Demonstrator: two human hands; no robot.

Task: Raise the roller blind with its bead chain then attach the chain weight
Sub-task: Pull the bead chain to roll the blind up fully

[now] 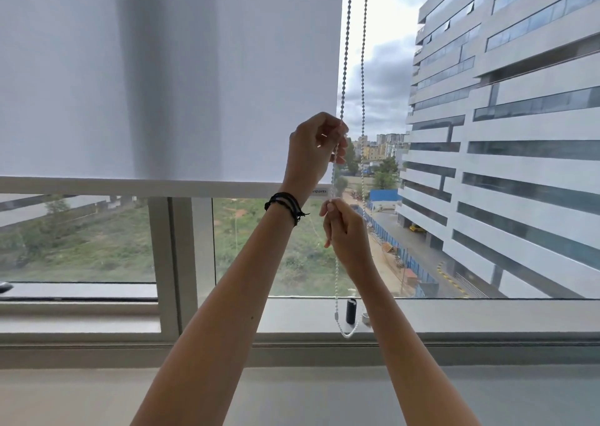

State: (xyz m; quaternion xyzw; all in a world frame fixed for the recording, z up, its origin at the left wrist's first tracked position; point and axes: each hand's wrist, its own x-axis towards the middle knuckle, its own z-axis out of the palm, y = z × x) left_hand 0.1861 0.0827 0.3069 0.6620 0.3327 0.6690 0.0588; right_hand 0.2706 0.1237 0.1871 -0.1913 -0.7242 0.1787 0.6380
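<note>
A white roller blind [168,75] covers the upper part of the window, its bottom bar [139,186] roughly halfway down the pane. Along its right edge hangs a white bead chain [346,52] as a loop of two strands. My left hand [316,148], with dark bands on the wrist, is closed on the left strand just above the bar. Lower down, my right hand [344,230] grips the same strand. The loop's bottom [347,332] rests near the sill. A small black cylinder, likely the chain weight [351,311], stands on the sill beside it.
The window frame's vertical post [168,263] stands left of my arms. A wide white sill [487,315] runs below the glass. Outside, a tall striped building [506,133] fills the right, with grass and a road below.
</note>
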